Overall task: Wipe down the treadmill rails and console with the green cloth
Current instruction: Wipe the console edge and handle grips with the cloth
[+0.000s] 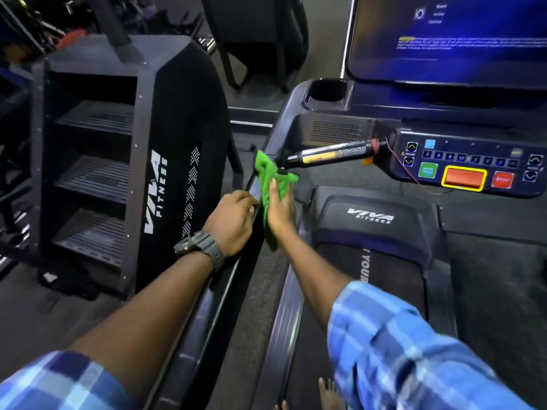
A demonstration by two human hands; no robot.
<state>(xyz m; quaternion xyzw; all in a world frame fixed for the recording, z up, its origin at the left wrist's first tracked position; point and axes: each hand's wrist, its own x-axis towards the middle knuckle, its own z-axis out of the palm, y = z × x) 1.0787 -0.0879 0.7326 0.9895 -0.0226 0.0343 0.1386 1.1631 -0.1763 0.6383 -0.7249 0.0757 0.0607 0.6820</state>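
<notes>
The green cloth [270, 179] is pressed against the inner side of the treadmill's left rail [219, 294], just below the chrome pulse grip [331, 153]. My right hand [281, 207] lies flat on the cloth with its fingers pointing up along the rail. My left hand [232, 221], with a dark watch on its wrist, wraps over the outer side of the same rail, touching the cloth's edge. The console [467, 164] with its coloured buttons sits to the right, under a lit blue screen [453, 37].
A black stair-climber machine [133, 161] stands close on the left of the rail. A cup holder [330, 91] is at the console's left corner. The treadmill belt and motor cover [373, 220] lie below. My bare toes [327, 393] show at the bottom.
</notes>
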